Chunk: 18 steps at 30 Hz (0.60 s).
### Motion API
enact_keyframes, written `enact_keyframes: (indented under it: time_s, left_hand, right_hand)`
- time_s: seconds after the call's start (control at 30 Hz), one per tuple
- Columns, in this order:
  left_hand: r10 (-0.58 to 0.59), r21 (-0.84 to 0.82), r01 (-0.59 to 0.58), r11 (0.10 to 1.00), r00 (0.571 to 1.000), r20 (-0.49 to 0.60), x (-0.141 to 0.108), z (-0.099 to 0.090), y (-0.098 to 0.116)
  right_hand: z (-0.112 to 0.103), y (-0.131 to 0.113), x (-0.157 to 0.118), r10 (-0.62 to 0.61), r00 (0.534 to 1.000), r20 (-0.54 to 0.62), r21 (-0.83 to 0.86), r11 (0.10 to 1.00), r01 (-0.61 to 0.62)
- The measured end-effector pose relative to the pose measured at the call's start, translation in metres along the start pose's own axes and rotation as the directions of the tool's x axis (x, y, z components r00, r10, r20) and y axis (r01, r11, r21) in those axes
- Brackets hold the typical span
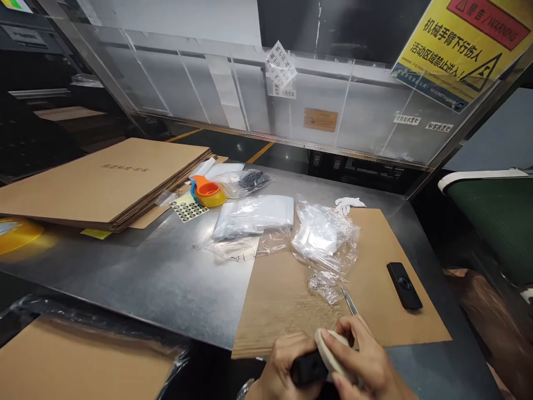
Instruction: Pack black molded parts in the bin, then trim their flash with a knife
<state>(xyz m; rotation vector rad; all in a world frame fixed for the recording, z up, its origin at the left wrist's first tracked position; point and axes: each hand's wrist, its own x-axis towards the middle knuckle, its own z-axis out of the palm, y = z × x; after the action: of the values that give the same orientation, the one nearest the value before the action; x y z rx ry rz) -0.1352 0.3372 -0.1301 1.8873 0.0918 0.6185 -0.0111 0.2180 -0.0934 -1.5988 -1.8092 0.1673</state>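
At the front edge of the cardboard sheet (pixel 291 311), my left hand (pixel 283 364) is closed around a black block-shaped device (pixel 308 368). My right hand (pixel 366 355) is closed on a cream-coloured pad (pixel 333 353), which lies against the device; its exact kind I cannot tell. Metal tweezers (pixel 348 301) also stick out from the right hand, tips pointing away from me. Farther right on the sheet lies a black rectangular device (pixel 404 286) with a round part in its middle. Crumpled clear plastic (pixel 328 284) lies just beyond the tweezer tips.
Clear bags (pixel 322 233) and a wrapped white stack (pixel 256 214) lie ahead. An orange tape dispenser (pixel 208 189), a sticker sheet (pixel 187 208) and stacked cardboard (pixel 104 178) are left. A white glove (pixel 350 204) lies at the back. A transparent panel (pixel 375 133) hangs beyond the metal table (pixel 179 289).
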Motion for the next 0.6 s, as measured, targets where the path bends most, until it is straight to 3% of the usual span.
enact_keyframes:
  time_s: [0.2, 0.37, 0.47, 0.53, 0.6]
  left_hand:
    - [-0.065, 0.004, 0.065, 0.998, 0.997, 0.033, -0.002, 0.002, -0.005]
    - [-0.129, 0.025, 0.127, 0.992, 0.987, 0.098, -0.001, 0.001, -0.004]
    - [-0.213, -0.168, 0.229, 0.959, 0.971, 0.11, -0.004, 0.004, -0.007]
    - [-0.289, -0.407, 0.313, 0.858, 0.95, 0.121, -0.006, 0.009, -0.009]
    - [-0.348, -0.628, 0.307, 0.715, 0.936, 0.062, -0.006, 0.014, -0.011]
  right_hand:
    - [-0.003, -0.001, -0.001, 0.01, 1.0, 0.023, -0.034, 0.999, -0.009]
    - [0.005, 0.0, -0.007, 0.047, 0.996, -0.075, -0.023, 0.999, -0.049]
    - [0.004, 0.001, -0.01, 0.088, 0.994, -0.064, 0.036, 0.996, -0.086]
    - [0.004, 0.004, -0.011, 0.131, 0.99, -0.057, 0.123, 0.985, -0.123]
    - [0.01, 0.009, -0.013, 0.199, 0.975, -0.094, 0.227, 0.958, -0.174]
